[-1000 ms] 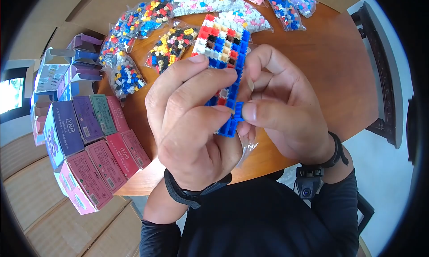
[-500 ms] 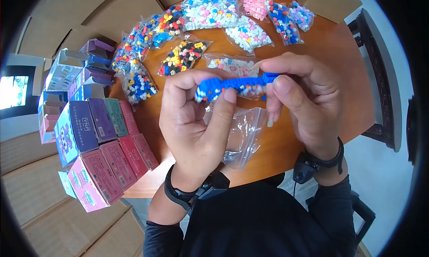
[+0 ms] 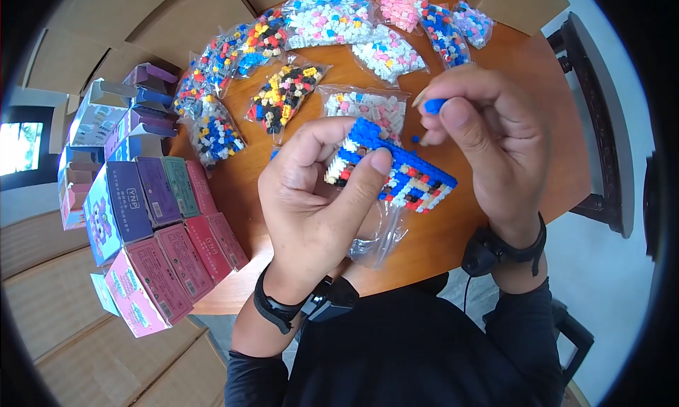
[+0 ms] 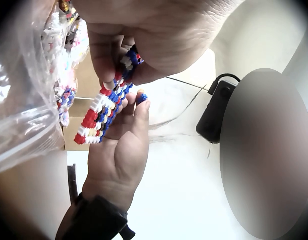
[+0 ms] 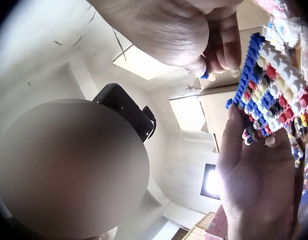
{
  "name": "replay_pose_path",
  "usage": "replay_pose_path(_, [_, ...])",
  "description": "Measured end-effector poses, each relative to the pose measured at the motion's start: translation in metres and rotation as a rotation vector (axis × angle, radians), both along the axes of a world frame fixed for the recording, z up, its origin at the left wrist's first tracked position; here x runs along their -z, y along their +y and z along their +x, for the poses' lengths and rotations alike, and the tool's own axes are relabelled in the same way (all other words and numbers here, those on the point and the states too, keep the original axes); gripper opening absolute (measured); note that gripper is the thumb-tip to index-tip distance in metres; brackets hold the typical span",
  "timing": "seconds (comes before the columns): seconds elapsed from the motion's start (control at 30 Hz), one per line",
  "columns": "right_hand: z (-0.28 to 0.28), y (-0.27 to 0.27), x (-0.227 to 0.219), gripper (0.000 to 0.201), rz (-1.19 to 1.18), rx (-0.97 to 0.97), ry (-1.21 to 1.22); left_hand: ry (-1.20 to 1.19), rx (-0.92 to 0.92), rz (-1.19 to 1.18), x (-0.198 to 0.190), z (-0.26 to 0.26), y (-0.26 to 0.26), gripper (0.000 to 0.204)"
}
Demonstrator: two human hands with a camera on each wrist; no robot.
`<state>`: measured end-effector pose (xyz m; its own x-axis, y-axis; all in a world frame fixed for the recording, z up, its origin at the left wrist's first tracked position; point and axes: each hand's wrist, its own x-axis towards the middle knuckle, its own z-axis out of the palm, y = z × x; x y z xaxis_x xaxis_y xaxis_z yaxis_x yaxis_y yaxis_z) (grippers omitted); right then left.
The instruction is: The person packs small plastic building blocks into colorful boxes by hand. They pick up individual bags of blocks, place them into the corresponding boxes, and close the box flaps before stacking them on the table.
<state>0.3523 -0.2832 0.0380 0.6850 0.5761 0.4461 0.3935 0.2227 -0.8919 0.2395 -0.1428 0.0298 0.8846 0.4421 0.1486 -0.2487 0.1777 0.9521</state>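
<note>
A panel of small building blocks (image 3: 404, 175), blue along one long edge with red, white, black and cream blocks on its face, is held tilted above the table. My left hand (image 3: 308, 198) grips its left end, thumb on the near side and fingers behind. Up and to the right, my right hand (image 3: 506, 142) pinches a small blue block (image 3: 433, 106) between thumb and index finger, apart from the panel. The left wrist view shows this blue block (image 4: 142, 97) beside the panel (image 4: 101, 114). In the right wrist view, studs cover the panel's face (image 5: 269, 92).
Under the hands lie a clear zip bag (image 3: 385, 237) and a bag of pink and white blocks (image 3: 353, 104). Bags of mixed blocks (image 3: 286, 92) arc round the table's back. Coloured boxes (image 3: 152, 230) stand at left, a cardboard box (image 3: 520, 7) at the back right.
Both hands were at the panel; my right hand has since drawn away up and right with the blue block. My left hand has turned the panel, whose coloured face now tilts toward the head camera.
</note>
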Motion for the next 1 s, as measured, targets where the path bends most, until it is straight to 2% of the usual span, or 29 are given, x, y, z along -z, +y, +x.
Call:
replay_pose_path(0.13, [-0.003, 0.005, 0.001, 0.014, 0.007, -0.073, 0.08, 0.011, 0.002, -0.107, -0.001, 0.0, 0.0, 0.019])
replay_pose_path(0.27, [-0.005, 0.0, -0.005, 0.013, 0.009, -0.105, 0.213, 0.032, 0.029, -0.101, 0.001, -0.001, -0.001, 0.021])
replay_pose_path(0.37, [-0.001, -0.001, -0.001, 0.012, 0.001, -0.147, 0.172, 0.02, 0.032, -0.049, 0.003, 0.0, -0.002, 0.021])
replay_pose_path(0.57, [-0.002, 0.0, -0.005, 0.012, -0.034, -0.134, 0.258, 0.0, 0.036, -0.053, 0.002, -0.001, -0.001, 0.022])
replay_pose_path(0.77, [0.002, 0.002, 0.001, 0.013, -0.022, -0.245, 0.123, -0.017, 0.019, -0.038, 0.003, -0.001, -0.001, 0.022])
replay_pose_path(1.0, [-0.009, 0.002, 0.002, 0.017, -0.088, -0.175, 0.2, 0.003, 0.004, -0.03, 0.002, -0.001, -0.002, 0.021])
